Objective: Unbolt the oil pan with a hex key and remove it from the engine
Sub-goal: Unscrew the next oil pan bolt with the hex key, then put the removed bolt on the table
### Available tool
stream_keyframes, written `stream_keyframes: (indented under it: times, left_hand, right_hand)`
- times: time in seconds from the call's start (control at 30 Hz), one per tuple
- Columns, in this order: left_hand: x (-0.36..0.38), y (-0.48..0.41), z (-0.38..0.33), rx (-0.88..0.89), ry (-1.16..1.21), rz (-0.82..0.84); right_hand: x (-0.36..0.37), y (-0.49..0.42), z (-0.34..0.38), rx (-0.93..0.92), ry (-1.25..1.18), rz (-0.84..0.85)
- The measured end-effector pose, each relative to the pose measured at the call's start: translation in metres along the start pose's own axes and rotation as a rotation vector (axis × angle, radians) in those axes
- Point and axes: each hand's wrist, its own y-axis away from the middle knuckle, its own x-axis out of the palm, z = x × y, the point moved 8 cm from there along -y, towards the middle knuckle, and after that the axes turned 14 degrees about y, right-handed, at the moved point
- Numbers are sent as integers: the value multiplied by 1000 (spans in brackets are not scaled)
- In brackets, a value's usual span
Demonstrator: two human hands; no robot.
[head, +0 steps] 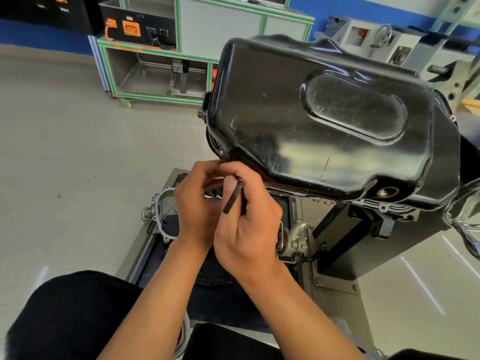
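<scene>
Working at the near left corner of the black oil pan (324, 120), you are gripping the hex key (232, 198) in your right hand (249, 229), fingers curled round its shaft. Your left hand (193, 206) is sitting just beside it with fingers curled toward the pan's rim; whether they are pinching the key's tip or a bolt cannot be told, since the knuckles are hiding it.

The pan is sitting bolted on the engine (384, 206), which is hanging bottom-up on a stand (335, 240), so the pan's closed underside is facing up at you. Its long axis is running from the corner at your fingers away to the right, and nearly all of it is lying up and to the right of both hands. The open drain hole (387, 190) is pointing back toward you from the near right side.

The key's long arm is slanting, its free end pointing down and left toward you and its upper end vanishing behind your thumb toward the rim. Judging by this, the right hand is doing the turning here, and bolts farther along the rim are likely waiting.
</scene>
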Motion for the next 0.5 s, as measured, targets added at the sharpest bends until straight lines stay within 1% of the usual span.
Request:
stream_keyframes:
  times: [0.07, 0.1, 0.2, 0.27, 0.33, 0.37, 0.4, 0.5]
  left_hand:
    - [-6, 7, -2, -71, 22, -22]
    - [-12, 10, -1, -131, 79, -35]
    - [-26, 17, -11, -229, 252, -92]
    - [-21, 27, -23, -350, 429, -107]
    - [-2, 41, -37, -479, 629, -73]
    - [10, 47, -47, -520, 703, -41]
    - [23, 50, -60, -548, 754, 0]
    - [72, 54, -102, -555, 834, 178]
  right_hand:
    - [-7, 2, 4, 50, -66, 4]
    - [-11, 1, 7, 96, -99, 9]
    - [-29, -5, 13, 268, -279, -7]
    - [-53, -12, 18, 363, -375, -64]
    - [-86, -21, 21, 418, -394, -151]
    - [-106, -28, 24, 407, -355, -190]
    - [-127, -36, 30, 358, -288, -216]
    - [-184, -57, 46, 151, -94, -163]
